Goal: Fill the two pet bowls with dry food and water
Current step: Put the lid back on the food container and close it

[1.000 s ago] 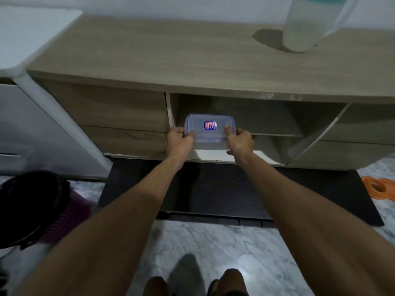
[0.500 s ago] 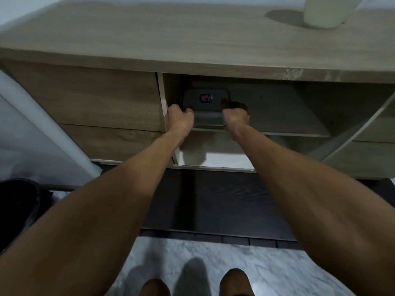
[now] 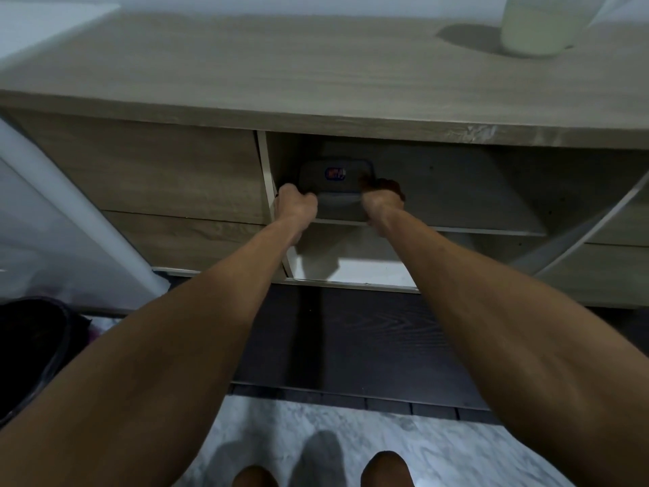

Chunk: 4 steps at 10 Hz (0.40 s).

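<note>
Deep in the upper open compartment of the wooden cabinet (image 3: 246, 72), a plastic container (image 3: 335, 177) with a clear, bluish-edged lid sits on the shelf (image 3: 456, 205), near the compartment's left wall. Both arms reach forward to it. The left hand (image 3: 296, 203) grips the container's left end, its fingers curled round the near corner and its knuckles just beside the white edge of the divider. The right hand (image 3: 381, 198) grips the right end in the same way, with its curled fingers partly lost in the shadow of the recess.

On the middle of the lid is a small sticker (image 3: 335, 173) in red and blue with a pale patch. It appears to carry print, but the dim light and blur make the writing unreadable, so no brand can be made out. What the container holds cannot be told either.

On the cabinet top, at the far right, stands 1 pale translucent bottle (image 3: 533, 26), cut off by the upper edge of the view and casting a shadow to its left. A white appliance (image 3: 52, 223) stands against the cabinet's left side, with a black bin (image 3: 38, 346) on the floor in front of it. A dark wood-grain mat (image 3: 351, 339) lies along the foot of the cabinet, and nearer the person is grey-veined marble floor (image 3: 316, 423).
</note>
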{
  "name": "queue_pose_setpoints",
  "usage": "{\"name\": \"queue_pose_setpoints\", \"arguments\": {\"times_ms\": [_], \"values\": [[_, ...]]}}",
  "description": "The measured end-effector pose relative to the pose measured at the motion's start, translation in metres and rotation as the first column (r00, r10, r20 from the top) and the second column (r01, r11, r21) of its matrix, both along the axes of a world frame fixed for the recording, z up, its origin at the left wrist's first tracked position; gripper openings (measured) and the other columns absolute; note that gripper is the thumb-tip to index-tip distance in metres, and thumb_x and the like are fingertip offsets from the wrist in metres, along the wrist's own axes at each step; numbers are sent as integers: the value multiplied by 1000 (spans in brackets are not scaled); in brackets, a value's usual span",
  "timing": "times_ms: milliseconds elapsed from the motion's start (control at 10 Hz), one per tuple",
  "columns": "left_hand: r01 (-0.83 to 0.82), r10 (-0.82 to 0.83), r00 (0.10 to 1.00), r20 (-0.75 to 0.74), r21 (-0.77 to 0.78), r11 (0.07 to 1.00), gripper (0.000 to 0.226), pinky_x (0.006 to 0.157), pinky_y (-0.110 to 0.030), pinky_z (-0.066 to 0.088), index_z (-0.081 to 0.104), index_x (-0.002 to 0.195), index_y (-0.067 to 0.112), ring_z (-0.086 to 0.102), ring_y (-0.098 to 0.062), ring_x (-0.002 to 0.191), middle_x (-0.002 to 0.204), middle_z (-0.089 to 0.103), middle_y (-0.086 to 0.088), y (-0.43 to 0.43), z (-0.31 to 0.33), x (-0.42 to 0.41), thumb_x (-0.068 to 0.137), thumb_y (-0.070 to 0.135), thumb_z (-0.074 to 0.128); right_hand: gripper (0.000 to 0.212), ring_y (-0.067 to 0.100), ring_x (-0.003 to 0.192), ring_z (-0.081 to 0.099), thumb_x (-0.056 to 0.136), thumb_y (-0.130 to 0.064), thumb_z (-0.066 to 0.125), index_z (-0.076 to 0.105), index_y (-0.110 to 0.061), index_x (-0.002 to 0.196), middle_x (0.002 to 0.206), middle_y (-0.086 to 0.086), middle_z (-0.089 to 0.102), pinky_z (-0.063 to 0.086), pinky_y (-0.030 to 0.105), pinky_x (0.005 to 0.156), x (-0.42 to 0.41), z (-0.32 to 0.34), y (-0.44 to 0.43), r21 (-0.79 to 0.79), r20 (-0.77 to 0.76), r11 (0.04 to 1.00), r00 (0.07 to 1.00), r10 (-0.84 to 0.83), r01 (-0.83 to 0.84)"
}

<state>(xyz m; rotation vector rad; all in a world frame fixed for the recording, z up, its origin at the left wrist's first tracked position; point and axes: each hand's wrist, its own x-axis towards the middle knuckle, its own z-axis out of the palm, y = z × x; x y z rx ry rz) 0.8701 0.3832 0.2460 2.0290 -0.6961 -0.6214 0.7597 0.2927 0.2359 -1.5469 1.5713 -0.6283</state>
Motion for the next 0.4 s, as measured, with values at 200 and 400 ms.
{"name": "queue_pose_setpoints", "arguments": {"times_ms": [200, 400], "values": [[113, -102, 985, -139, 68, 991, 66, 108, -35, 37, 29, 149, 4, 41, -30, 136, 149, 41, -15, 24, 32, -4, 96, 30, 59, 50, 35, 119, 56, 96, -39, 53, 56, -5, 133, 131, 16, 58, 49, 44, 103, -26, 17, 23, 168, 111, 986, 994, -1, -17], [156, -75, 920, -385, 184, 970, 21, 70, -34, 50, 60, 115, 7, 61, -19, 80, 80, 71, 4, 135, 90, -42, 97, 16, 59, 31, 17, 77, 56, 97, -43, 54, 66, -15, 101, 84, 2, 60, 56, 48, 81, -125, 64, 130, 310, 176, 951, 982, -64, 7]]}}
